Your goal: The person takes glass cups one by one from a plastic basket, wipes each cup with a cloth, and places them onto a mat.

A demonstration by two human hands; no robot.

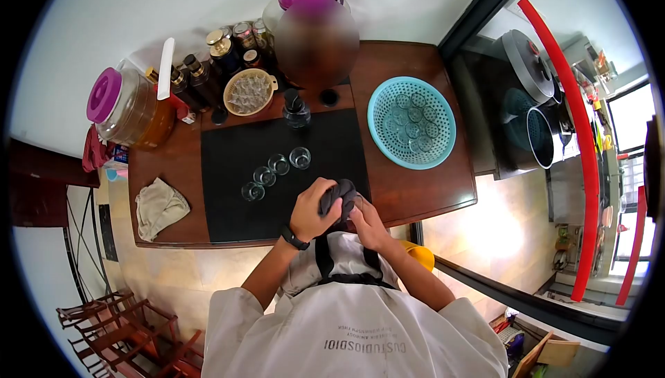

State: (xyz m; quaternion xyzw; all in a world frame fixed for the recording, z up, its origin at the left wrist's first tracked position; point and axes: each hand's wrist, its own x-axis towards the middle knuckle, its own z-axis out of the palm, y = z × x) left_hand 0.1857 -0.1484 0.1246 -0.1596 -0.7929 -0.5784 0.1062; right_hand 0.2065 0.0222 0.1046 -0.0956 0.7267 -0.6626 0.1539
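Observation:
A dark grey cloth (337, 196) is bunched between my two hands, just over the front edge of the black mat (228, 220). My left hand (311, 210), with a black band at the wrist, grips the cloth from the left. On its right side, my right hand (368, 223) has its fingers closed on the same cloth. Whether something is inside the cloth cannot be made out. Several small clear glasses (278, 164) stand in a slanting row on the mat, left of and beyond my hands. Behind them stands a dark-topped glass bottle (296, 111).
A light blue basket (378, 144) holding several glasses is on the right of the wooden table (422, 190). A beige cloth (161, 206) lies at the left. Large jars (114, 111), bottles (203, 82) and a small basket (271, 102) line the back.

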